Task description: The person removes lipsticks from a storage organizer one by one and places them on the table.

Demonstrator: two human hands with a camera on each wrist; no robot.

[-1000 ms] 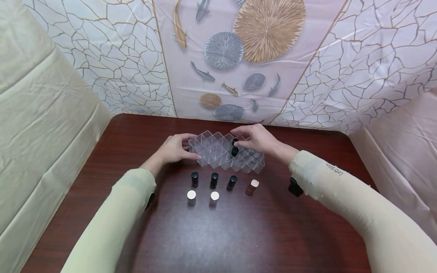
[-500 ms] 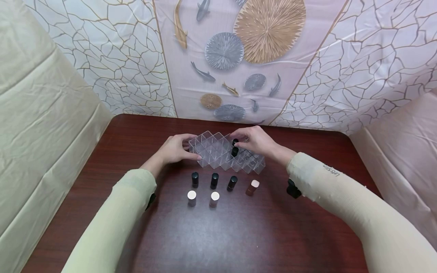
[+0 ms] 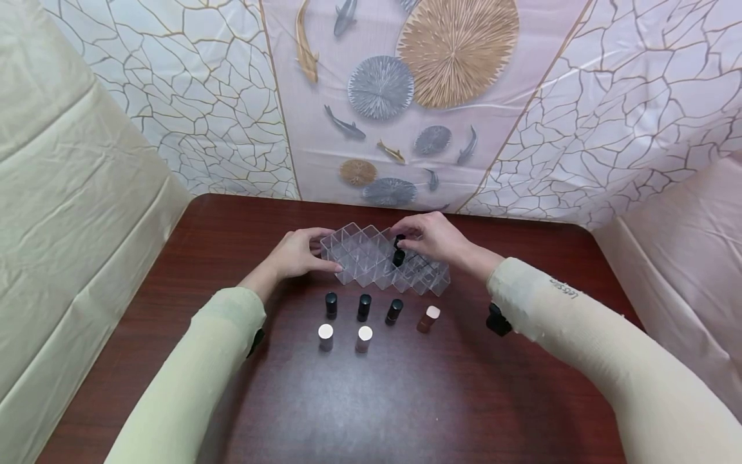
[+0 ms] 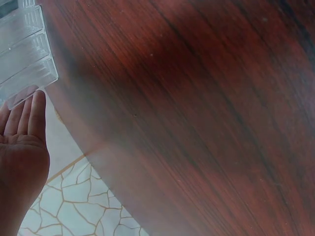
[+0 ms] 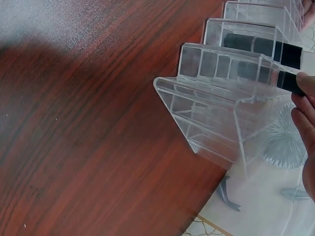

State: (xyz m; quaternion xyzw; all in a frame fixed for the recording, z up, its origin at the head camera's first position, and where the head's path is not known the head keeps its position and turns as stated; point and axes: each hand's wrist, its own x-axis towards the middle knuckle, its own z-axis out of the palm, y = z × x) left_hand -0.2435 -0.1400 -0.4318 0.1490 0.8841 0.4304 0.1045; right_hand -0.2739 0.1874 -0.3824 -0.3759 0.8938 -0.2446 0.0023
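A clear plastic organizer (image 3: 362,256) with diamond-shaped compartments stands near the table's back edge. My left hand (image 3: 294,253) holds its left end, thumb at the front corner and fingers towards the back. Over the organizer's right half, my right hand (image 3: 436,236) pinches the top of a black lipstick tube (image 5: 291,82), whose lower part shows through the clear walls in the right wrist view. Another black lipstick tube (image 5: 266,48) is in a neighbouring compartment. The left wrist view shows the left palm and fingers against the organizer's end (image 4: 29,49).
In front of the organizer stand several lipstick tubes: black ones (image 3: 364,308), a reddish-brown one with a pale pink top (image 3: 428,318), and two white-topped ones (image 3: 326,337). The dark red wooden table (image 3: 371,412) ends at a patterned cloth wall (image 3: 382,167).
My right hand and forearm have shifted very slightly left, with the fingers still on the black lipstick tube. The left hand, organizer and standing tubes look the same.
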